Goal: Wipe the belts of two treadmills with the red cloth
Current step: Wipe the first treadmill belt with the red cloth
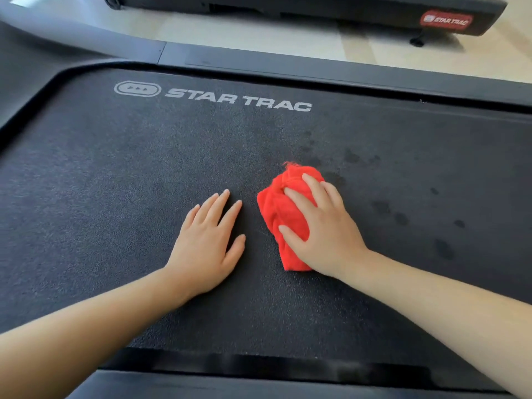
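Note:
A dark textured treadmill belt [115, 174] with white "STAR TRAC" lettering fills most of the head view. A bunched red cloth [283, 208] lies on the belt right of centre. My right hand [322, 228] presses down on the cloth, fingers spread over it and gripping it. My left hand [207, 246] rests flat on the bare belt just left of the cloth, fingers apart, holding nothing. Dark damp spots [400, 217] mark the belt to the right of the cloth.
The treadmill's black side rail [345, 70] runs along the far edge and another rail [230, 384] along the near edge. A second treadmill [431, 15] with a red logo badge stands beyond on the pale floor [259, 36].

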Demonstrator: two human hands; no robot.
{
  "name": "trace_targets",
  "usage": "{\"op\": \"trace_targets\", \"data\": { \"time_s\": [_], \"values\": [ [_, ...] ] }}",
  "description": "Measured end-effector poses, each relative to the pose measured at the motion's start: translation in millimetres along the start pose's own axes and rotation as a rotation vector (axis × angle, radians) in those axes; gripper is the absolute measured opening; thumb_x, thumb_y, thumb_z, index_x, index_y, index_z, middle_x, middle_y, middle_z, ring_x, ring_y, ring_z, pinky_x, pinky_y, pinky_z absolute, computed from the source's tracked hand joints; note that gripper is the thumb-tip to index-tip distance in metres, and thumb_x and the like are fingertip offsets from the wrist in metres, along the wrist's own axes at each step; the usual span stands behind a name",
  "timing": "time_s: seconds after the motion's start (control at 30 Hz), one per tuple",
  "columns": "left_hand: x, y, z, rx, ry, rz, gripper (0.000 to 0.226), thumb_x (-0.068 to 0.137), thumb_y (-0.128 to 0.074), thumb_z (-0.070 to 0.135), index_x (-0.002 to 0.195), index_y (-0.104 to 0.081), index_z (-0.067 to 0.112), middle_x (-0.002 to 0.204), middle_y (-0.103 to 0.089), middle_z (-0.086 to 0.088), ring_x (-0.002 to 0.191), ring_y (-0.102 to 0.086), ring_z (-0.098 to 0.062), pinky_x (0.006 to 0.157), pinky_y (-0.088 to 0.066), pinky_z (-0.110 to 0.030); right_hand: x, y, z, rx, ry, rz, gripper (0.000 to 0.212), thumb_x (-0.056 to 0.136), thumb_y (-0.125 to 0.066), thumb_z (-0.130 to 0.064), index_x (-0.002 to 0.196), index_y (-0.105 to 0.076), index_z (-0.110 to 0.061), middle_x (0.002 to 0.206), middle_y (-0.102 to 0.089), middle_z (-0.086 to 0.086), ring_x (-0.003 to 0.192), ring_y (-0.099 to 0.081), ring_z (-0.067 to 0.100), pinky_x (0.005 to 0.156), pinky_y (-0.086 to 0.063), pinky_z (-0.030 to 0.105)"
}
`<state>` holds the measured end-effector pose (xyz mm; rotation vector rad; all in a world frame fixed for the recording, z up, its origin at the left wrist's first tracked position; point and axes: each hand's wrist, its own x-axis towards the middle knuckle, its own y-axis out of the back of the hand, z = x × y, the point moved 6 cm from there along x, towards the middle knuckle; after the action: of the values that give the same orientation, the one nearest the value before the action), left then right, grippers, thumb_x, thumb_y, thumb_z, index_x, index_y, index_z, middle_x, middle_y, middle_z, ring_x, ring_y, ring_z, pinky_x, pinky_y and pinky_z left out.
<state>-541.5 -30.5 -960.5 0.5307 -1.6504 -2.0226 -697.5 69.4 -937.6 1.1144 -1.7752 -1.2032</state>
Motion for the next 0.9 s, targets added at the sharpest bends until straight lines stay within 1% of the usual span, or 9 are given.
{"op": "trace_targets", "data": {
  "time_s": [0.17, 0.27, 0.37, 0.5, 0.57, 0.63, 0.7, 0.8, 0.9],
  "values": [
    [0, 4, 2, -0.003, 0.003, 0.011, 0.073, 0.081, -0.018, 0.053, 0.142, -0.037, 0.017, 0.153, -0.026, -0.009, 0.141, -0.023, -0.028, 0.114, -0.017, -0.043, 26, -2, 4, -0.057, -0.059, 0.006, 0.069, 0.082, -0.056, -0.050, 0.144, -0.032, -0.030, 0.155, -0.018, 0.003, 0.136, -0.018, 0.030, 0.104, -0.038, 0.047],
    [0, 3, 1, 0.005, 0.005, 0.008, 0.073, 0.081, -0.018, 0.054, 0.142, -0.036, 0.018, 0.153, -0.026, -0.008, 0.141, -0.022, -0.026, 0.114, -0.017, -0.042, 47, -1, 9, -0.043, -0.121, 0.019, 0.068, 0.083, -0.056, -0.049, 0.144, -0.032, -0.031, 0.155, -0.018, 0.003, 0.137, -0.018, 0.031, 0.105, -0.037, 0.049],
    [0, 3, 1, 0.005, 0.002, 0.002, 0.073, 0.081, -0.018, 0.054, 0.142, -0.036, 0.018, 0.153, -0.025, -0.008, 0.141, -0.021, -0.026, 0.114, -0.016, -0.042, 54, -1, 10, -0.047, -0.132, 0.025, 0.066, 0.084, -0.055, -0.049, 0.143, -0.032, -0.032, 0.154, -0.018, 0.003, 0.136, -0.018, 0.032, 0.104, -0.038, 0.049],
    [-1, 2, 2, 0.020, -0.003, -0.003, 0.074, 0.082, -0.015, 0.054, 0.144, -0.033, 0.017, 0.154, -0.023, -0.009, 0.142, -0.019, -0.026, 0.114, -0.014, -0.041, 33, 0, 6, -0.048, -0.097, 0.008, 0.067, 0.085, -0.054, -0.049, 0.144, -0.031, -0.030, 0.155, -0.016, 0.003, 0.136, -0.016, 0.033, 0.105, -0.037, 0.049],
    [-1, 1, 2, 0.023, -0.006, -0.006, 0.075, 0.082, -0.013, 0.054, 0.144, -0.031, 0.017, 0.155, -0.021, -0.009, 0.143, -0.018, -0.026, 0.115, -0.013, -0.041, 14, 0, 4, -0.052, -0.069, -0.010, 0.069, 0.084, -0.054, -0.051, 0.144, -0.030, -0.030, 0.155, -0.014, 0.003, 0.136, -0.016, 0.032, 0.102, -0.039, 0.048],
    [-1, 1, 3, 0.021, -0.010, -0.004, 0.075, 0.082, -0.013, 0.053, 0.144, -0.032, 0.016, 0.154, -0.022, -0.010, 0.142, -0.019, -0.027, 0.114, -0.014, -0.042, -4, -1, 2, -0.053, -0.038, -0.021, 0.069, 0.083, -0.053, -0.053, 0.144, -0.030, -0.030, 0.155, -0.014, 0.003, 0.135, -0.016, 0.031, 0.100, -0.041, 0.048],
    [1, 1, 3, 0.020, -0.012, -0.001, 0.075, 0.081, -0.014, 0.054, 0.143, -0.033, 0.015, 0.153, -0.024, -0.011, 0.141, -0.020, -0.028, 0.114, -0.015, -0.043, -9, 0, 6, -0.022, -0.037, -0.016, 0.068, 0.083, -0.053, -0.053, 0.144, -0.032, -0.031, 0.155, -0.016, 0.003, 0.134, -0.018, 0.031, 0.102, -0.040, 0.048],
    [6, 1, 1, 0.016, -0.022, -0.014, 0.077, 0.081, -0.014, 0.058, 0.144, -0.031, 0.018, 0.152, -0.023, -0.010, 0.142, -0.017, -0.027, 0.114, -0.014, -0.044, 18, 6, 22, -0.024, -0.079, 0.026, 0.064, 0.085, -0.055, -0.050, 0.142, -0.035, -0.029, 0.154, -0.019, 0.004, 0.132, -0.021, 0.032, 0.106, -0.034, 0.047],
    [20, 0, 2, 0.021, -0.044, -0.032, 0.078, 0.079, -0.012, 0.061, 0.146, -0.027, 0.023, 0.154, -0.020, -0.007, 0.143, -0.012, -0.025, 0.115, -0.012, -0.045, 56, 12, 36, -0.022, -0.180, 0.061, 0.062, 0.086, -0.055, -0.048, 0.141, -0.036, -0.027, 0.153, -0.021, 0.005, 0.133, -0.022, 0.034, 0.109, -0.030, 0.046]
  ]
}}
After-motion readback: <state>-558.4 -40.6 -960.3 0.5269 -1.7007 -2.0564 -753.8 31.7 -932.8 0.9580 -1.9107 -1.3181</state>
